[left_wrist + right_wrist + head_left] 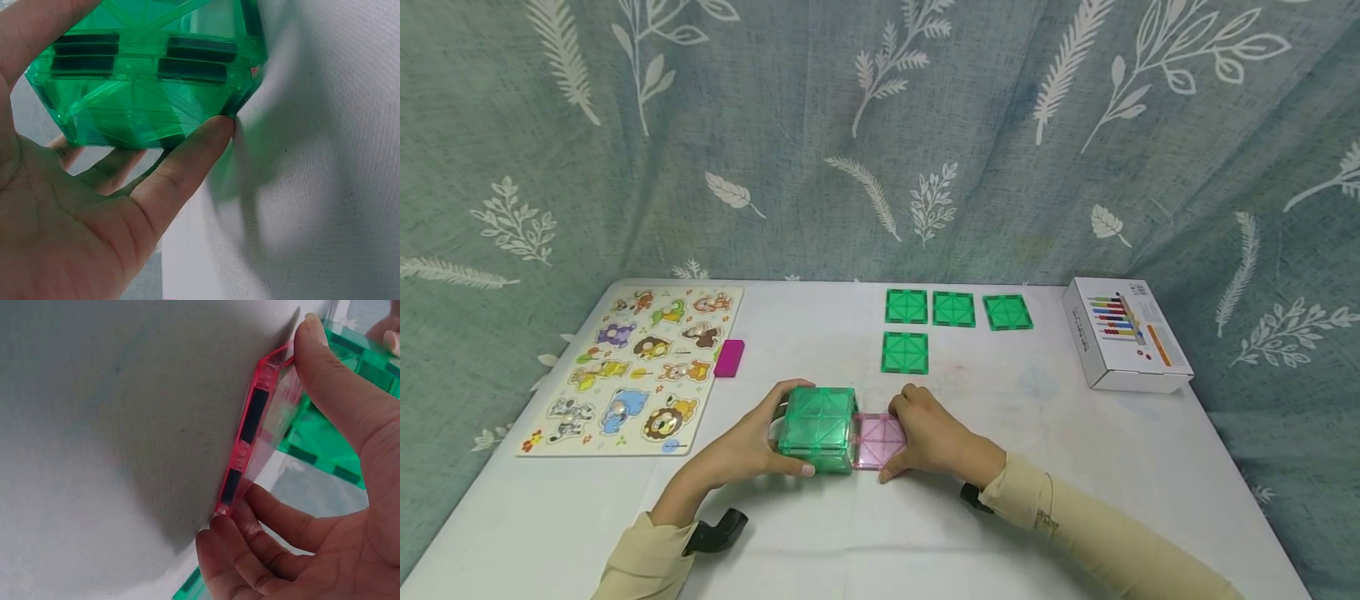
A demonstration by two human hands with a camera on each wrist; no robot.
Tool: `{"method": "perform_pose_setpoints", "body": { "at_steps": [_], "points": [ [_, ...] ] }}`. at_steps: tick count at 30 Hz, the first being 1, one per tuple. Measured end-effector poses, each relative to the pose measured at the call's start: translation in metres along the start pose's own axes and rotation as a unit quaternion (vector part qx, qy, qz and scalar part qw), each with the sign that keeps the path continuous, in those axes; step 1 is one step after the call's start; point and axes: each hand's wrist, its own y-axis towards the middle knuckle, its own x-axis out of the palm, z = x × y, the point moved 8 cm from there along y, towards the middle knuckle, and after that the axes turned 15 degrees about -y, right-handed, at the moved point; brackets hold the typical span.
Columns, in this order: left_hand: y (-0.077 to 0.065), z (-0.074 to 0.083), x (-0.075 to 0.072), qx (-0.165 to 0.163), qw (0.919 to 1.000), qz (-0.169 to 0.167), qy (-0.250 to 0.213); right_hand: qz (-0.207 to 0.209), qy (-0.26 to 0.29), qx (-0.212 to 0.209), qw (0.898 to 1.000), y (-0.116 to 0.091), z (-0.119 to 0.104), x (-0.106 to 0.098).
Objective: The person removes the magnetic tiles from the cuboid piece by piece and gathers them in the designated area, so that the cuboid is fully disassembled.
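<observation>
A box built of clear green magnetic tiles [817, 418] stands on the white table. My left hand [735, 448] grips it from the left, with the thumb along its near side in the left wrist view and the other fingers partly hidden behind it. Against the box's right side sits a pink magnetic tile [878, 442]. My right hand [934, 435] holds this tile by its opposite edges between thumb and fingers. In the right wrist view the pink tile [245, 440] shows its dark magnets along one edge, close to the table surface.
Several loose green tiles [905, 352] lie beyond the hands. On the left is an animal peg puzzle board [625, 367], with a magenta block [729, 358] at its edge. A white box [1126, 335] stands at the back right, before a leaf-patterned curtain [805, 150].
</observation>
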Motion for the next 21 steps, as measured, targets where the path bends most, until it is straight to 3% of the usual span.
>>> {"method": "perform_pose_setpoints", "body": {
  "at_steps": [21],
  "points": [
    [0.0005, -0.0007, -0.0006, -0.002, 1.0000, 0.000, 0.000, 0.046, 0.047, 0.010, 0.998, -0.0043, 0.0026, 0.0012]
  ]
}}
